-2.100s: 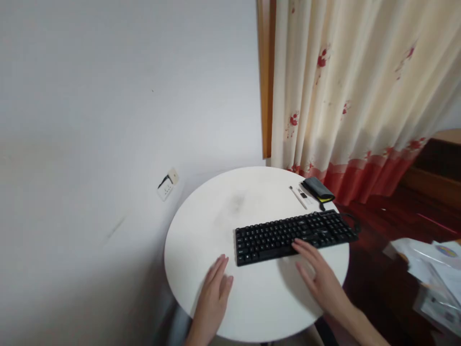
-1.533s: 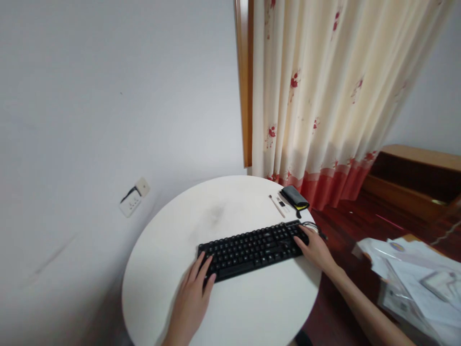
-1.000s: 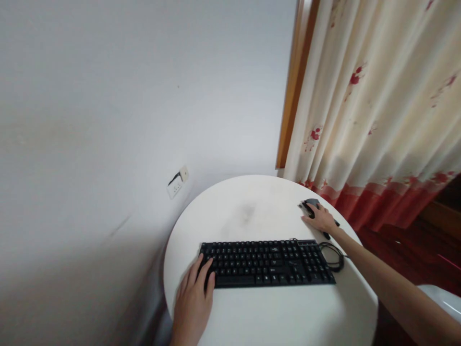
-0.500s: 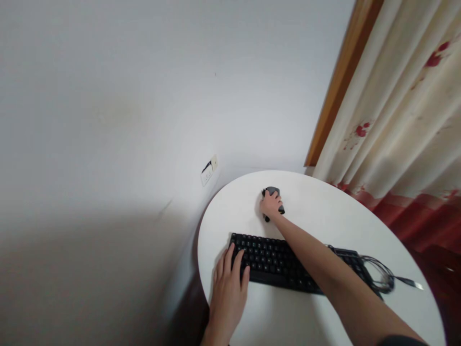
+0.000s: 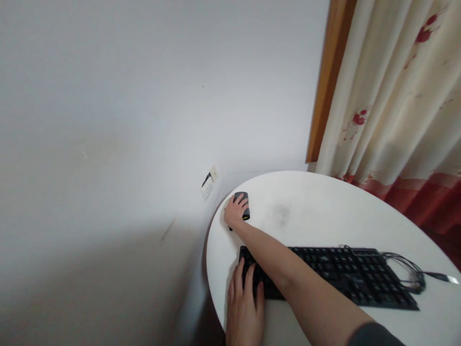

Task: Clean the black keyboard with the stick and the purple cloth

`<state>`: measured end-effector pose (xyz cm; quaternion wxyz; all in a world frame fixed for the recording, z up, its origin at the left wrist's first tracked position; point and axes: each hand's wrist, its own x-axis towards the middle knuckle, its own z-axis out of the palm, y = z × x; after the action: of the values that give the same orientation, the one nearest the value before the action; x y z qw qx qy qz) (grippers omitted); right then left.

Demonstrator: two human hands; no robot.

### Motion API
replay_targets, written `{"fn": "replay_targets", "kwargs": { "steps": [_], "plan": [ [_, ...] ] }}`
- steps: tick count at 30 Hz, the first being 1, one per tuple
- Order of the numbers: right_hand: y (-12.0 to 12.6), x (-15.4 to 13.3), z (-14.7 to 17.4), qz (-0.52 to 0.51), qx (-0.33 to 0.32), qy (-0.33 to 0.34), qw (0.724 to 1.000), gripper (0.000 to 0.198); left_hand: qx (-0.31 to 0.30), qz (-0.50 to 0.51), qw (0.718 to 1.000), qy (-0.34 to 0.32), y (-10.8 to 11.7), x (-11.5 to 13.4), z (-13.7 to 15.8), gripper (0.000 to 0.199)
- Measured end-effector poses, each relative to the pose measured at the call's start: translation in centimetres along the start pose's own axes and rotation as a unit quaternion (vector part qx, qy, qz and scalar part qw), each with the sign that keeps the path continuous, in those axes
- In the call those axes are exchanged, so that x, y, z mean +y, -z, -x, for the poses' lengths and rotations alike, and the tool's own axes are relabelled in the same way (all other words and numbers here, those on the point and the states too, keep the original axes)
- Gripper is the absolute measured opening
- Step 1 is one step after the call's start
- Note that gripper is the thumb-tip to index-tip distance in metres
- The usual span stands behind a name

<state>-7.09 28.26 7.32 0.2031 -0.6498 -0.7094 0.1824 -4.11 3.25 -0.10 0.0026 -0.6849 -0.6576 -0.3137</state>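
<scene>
My right hand (image 5: 235,211) reaches across the keyboard to the far left part of the round white table. Its fingers are spread over and grip a small dark grey block-like object (image 5: 241,197), with black parts and a yellow edge; its exact kind I cannot make out. My left hand (image 5: 245,300) rests on the left end of a black keyboard (image 5: 345,271), fingers apart and holding nothing. My right forearm hides part of the keyboard. A coiled black cable (image 5: 414,276) with a USB plug (image 5: 452,279) lies at the keyboard's right end.
The white table (image 5: 317,202) has a faint grey smudge right of my right hand. A pale wall (image 5: 144,120) with a socket (image 5: 208,185) rises behind the table's left edge. On the right hang cream and red curtains (image 5: 382,120) beside a wooden frame (image 5: 326,81).
My right hand has moved left across the table with the dark grey object, towards the wall-side edge. The grey smudge shows where it was. My left hand stays on the keyboard; the view has shifted slightly.
</scene>
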Motion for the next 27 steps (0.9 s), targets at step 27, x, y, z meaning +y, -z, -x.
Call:
{"fn": "replay_targets", "kwargs": {
  "steps": [27],
  "plan": [
    [15.1, 35.9, 19.1, 0.147, 0.21, -0.039, 0.966, 0.05, -0.052, -0.037, 0.991, -0.118, -1.9, -1.8, -6.7, 0.063]
  ]
}}
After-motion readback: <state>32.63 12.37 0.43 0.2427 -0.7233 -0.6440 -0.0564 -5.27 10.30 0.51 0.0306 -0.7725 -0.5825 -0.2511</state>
